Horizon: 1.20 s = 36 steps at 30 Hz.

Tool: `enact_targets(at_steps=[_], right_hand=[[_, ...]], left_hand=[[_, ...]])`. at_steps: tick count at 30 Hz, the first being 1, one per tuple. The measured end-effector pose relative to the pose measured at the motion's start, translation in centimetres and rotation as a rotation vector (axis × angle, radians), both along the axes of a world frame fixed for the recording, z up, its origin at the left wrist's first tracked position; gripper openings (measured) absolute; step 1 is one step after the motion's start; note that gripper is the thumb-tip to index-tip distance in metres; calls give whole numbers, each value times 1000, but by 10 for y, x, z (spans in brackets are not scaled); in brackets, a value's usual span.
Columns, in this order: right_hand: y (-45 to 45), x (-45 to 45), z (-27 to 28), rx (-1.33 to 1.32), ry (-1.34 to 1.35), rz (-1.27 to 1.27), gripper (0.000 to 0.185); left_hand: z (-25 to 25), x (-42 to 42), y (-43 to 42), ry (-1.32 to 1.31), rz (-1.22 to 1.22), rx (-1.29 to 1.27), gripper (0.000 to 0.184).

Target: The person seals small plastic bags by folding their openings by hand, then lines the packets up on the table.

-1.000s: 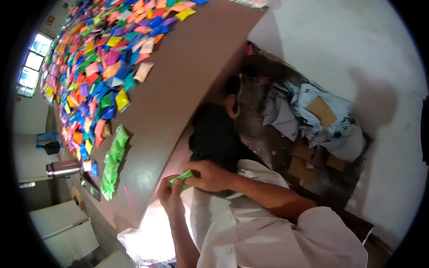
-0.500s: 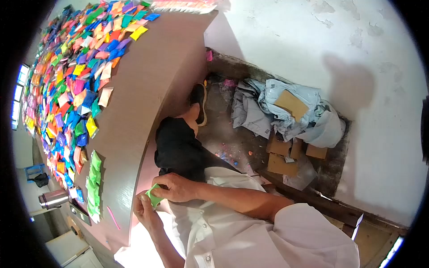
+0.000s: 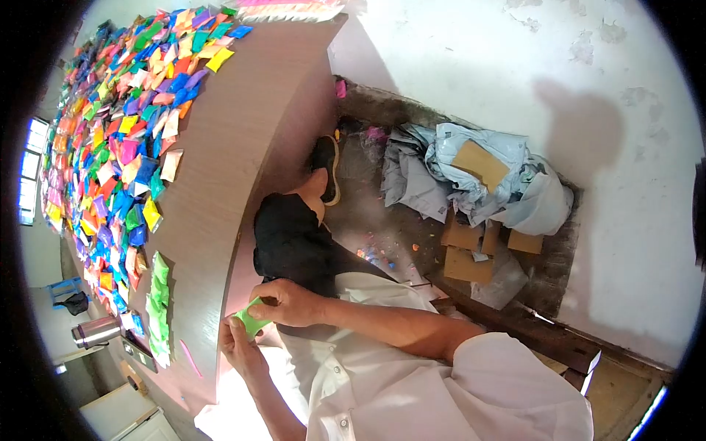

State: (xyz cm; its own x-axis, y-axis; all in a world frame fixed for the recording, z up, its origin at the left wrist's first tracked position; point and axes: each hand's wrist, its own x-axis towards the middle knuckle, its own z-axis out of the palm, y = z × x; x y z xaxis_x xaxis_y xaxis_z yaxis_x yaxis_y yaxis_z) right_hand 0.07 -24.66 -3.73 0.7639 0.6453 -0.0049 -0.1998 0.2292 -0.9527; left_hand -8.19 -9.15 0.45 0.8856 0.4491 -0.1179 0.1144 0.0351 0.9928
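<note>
A small bright green packet [image 3: 254, 317] is stretched between my two hands in front of my shirt, beside the table edge. My left hand [image 3: 241, 349] pinches its lower left end between thumb and fingers. At the upper right end, my right hand [image 3: 293, 303] has its fingers closed on the same packet. On the table [image 3: 213, 147], nearest my hands, lie a pink stick [image 3: 190, 359] and a row of light green packets [image 3: 159, 309].
A large spread of small coloured packets [image 3: 121, 151] covers the table's far side. A steel flask [image 3: 97, 332] stands by a dark flat object [image 3: 140, 354]. Grey plastic bags [image 3: 419, 176] and cardboard pieces [image 3: 468, 264] lie on the floor by the wall.
The green packet has tilted and shows more of its flat face between my hands. Both hands keep their hold, with slight finger shifts. The view has shifted slightly.
</note>
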Motion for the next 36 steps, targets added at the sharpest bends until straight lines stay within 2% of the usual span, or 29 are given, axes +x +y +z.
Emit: enact_targets(at_steps=[2, 4, 8, 11, 13, 16, 20, 21, 24, 26, 31, 34, 36], right_hand=[[3, -2, -6, 24, 26, -31, 27], [5, -3, -8, 48, 14, -76, 26], [1, -3, -3, 74, 51, -47, 24], [-1, -3, 5, 25, -79, -106, 23], [-7, 2, 9, -27, -60, 0, 23], [1, -1, -8, 62, 22, -27, 20], [2, -6, -4, 105, 183, -61, 19], [3, -8, -3, 148, 269, -91, 20], [-2, -4, 14, 35, 237, -54, 19], [0, -4, 12, 59, 214, -41, 18], [-1, 2, 11, 115, 259, 58, 20], [4, -1, 5, 106, 202, -3, 14], [7, -4, 5, 88, 281, -82, 13]], left_hand=[[8, 0, -7, 46, 7, -21, 30], [6, -1, -7, 57, -130, 72, 26], [8, 3, -6, 63, -89, 87, 18], [7, -1, 5, 60, -127, 141, 14], [9, -2, 6, 101, -103, 129, 13], [8, -5, 5, 165, -87, 131, 10], [1, -6, -2, 98, -58, -108, 13], [2, -7, -4, 109, -35, -114, 13], [5, -6, -4, 119, -3, -91, 12], [5, -7, 1, 119, 4, -65, 12], [1, -12, 16, 118, -81, -46, 12], [-4, -12, 12, 131, -46, -101, 15], [-4, -11, 4, 130, -54, -116, 20]])
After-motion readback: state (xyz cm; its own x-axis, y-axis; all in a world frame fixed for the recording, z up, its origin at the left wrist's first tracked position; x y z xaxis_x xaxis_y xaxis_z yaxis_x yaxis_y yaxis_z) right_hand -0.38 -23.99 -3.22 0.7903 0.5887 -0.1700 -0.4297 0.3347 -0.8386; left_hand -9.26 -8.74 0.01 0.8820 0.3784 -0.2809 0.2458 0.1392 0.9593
